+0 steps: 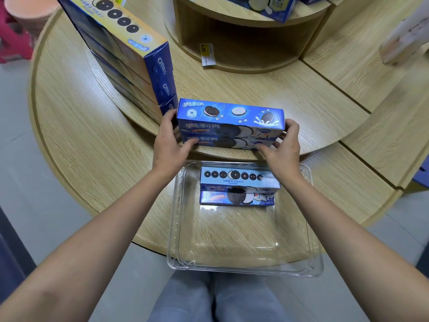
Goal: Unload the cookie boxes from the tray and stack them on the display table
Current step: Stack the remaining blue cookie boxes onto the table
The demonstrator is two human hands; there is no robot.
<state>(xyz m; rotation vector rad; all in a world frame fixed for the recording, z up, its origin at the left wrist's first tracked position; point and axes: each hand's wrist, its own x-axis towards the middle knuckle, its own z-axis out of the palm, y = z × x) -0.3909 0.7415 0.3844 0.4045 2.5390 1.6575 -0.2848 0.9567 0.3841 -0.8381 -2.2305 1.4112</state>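
Two blue cookie boxes lie stacked one on the other at the front edge of the raised tier of the round wooden display table. My left hand grips their left end and my right hand grips their right end. Just in front, a clear plastic tray sits on the lower tier, overhanging its front edge. Two more blue cookie boxes lie stacked at the tray's far side.
A tall stack of several larger cookie boxes stands on the raised tier to the left. A curved wooden shelf with a yellow price tag rises behind, holding another box on top. Bare wood lies to the right of the held boxes.
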